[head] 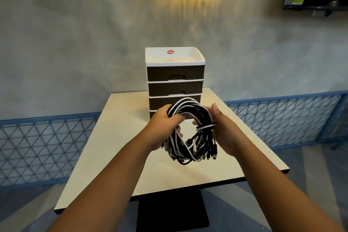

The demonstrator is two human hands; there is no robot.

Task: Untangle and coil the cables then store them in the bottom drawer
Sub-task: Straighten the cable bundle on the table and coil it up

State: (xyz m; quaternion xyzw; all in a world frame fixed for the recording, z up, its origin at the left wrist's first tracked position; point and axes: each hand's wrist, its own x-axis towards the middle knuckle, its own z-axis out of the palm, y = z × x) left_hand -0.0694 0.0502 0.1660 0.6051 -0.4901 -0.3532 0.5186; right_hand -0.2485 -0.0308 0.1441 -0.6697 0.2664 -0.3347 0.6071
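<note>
Head view: both hands' fingers point(177, 118) clamped around a round coil of glossy black-and-white cables point(192, 130).

Black and white cables point(190, 118) bundled in loose coil, plug ends dangling, before brown-fronted drawer unit point(175, 79).

A single wide-angle head camera looks forward and slightly down from behind the person's outstretched forearms. It faces the far grey plaster wall point(75, 43), with the square cream tabletop point(116, 137) filling the middle ground and the brown-and-white plastic drawer tower point(175, 73) centred at its far edge. The near tabletop edge sits low in frame; blue mesh railing point(47, 149) runs left and right.
</note>
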